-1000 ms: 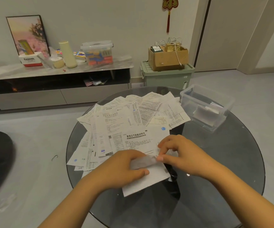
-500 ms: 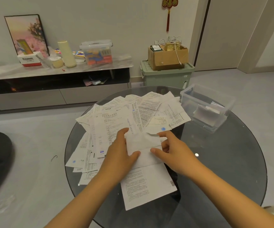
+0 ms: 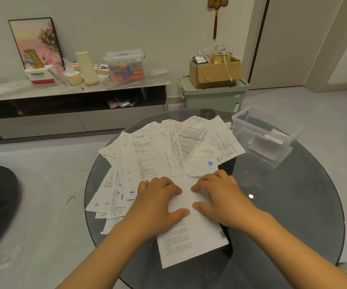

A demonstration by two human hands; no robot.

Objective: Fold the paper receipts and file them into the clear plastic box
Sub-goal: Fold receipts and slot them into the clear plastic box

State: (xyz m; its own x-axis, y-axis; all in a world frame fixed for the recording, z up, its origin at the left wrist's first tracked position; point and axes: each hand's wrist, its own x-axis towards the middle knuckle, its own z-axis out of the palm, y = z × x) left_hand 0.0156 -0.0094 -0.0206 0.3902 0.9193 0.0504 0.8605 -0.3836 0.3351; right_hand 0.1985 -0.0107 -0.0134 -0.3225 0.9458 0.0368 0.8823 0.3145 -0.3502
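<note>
Both hands, left (image 3: 158,203) and right (image 3: 220,195), press flat on folded receipt (image 3: 186,197)

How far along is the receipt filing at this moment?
Early. Done: a few folded papers already stand in the clear plastic box. In hand: the left hand and right hand press flat on a folded receipt, which lies on a larger printed sheet. Left: a large spread of unfolded receipts covers the glass table.

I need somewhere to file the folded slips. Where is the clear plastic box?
The clear plastic box sits at the round glass table's far right edge, right of the spread receipts.
</note>
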